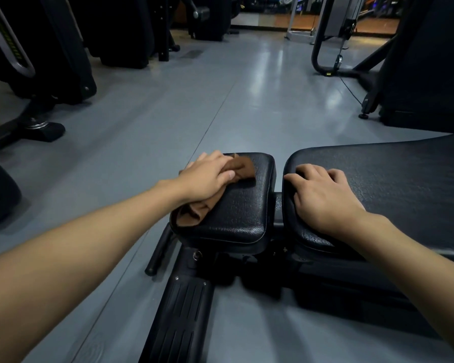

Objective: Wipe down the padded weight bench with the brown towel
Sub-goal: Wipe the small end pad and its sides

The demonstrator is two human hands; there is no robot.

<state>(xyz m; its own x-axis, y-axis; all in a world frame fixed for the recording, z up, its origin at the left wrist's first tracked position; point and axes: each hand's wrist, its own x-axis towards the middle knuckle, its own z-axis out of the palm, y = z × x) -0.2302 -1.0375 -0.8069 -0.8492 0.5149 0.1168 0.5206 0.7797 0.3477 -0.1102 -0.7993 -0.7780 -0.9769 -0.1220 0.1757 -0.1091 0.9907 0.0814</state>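
Hands, two, both yours, bare. Left hand point(207, 176): palm down, fingers spread flat over the brown towel point(243, 166), pressing it onto the small seat pad point(236, 208) at its far left corner; not a clenched hold. Towel: bunched, one fold showing beyond your fingertips, another trailing out under your wrist toward the pad's near left edge. Seat pad: black, textured, mostly uncovered to the right of the cloth. Gap between pads: narrow, frame point(178, 323) visible below. Right hand point(323, 195): empty, fingers loosely curled, resting on the near end of the long back pad point(404, 176), apparently bracing. Progress: wiping appears under way on the seat pad only; whether any surface is already clean cannot be judged in this dim light. Remaining, likely: rest of seat pad, whole back pad.
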